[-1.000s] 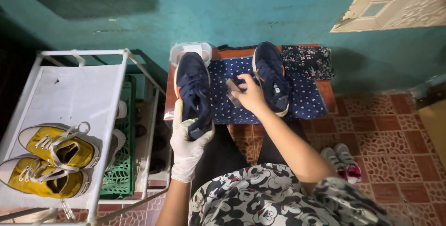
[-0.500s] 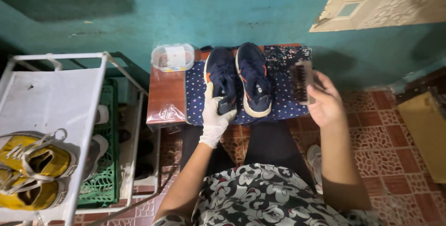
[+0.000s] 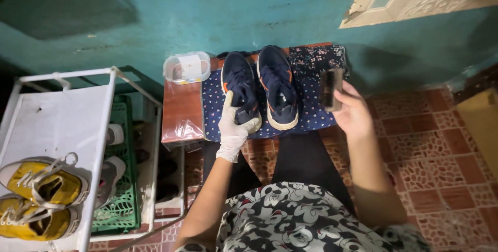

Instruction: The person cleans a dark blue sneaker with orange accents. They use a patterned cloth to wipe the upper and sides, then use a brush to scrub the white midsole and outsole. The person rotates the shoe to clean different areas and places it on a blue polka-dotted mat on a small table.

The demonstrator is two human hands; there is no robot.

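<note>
The brush (image 3: 330, 89) has lifted in the right hand (image 3: 353, 113); gloved left hand (image 3: 234, 127) grips a navy sneaker (image 3: 239, 88).

Low reddish-brown wooden bench (image 3: 181, 109) against a teal wall, navy dotted cloth (image 3: 311, 104) spread across it, clear plastic container (image 3: 187, 67) at its left end, two navy sneakers (image 3: 259, 91) on the cloth

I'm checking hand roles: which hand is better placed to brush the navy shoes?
Right. The right hand holds the brush beside the navy shoes, while the gloved left hand grips the left shoe, probably steadying it.
</note>
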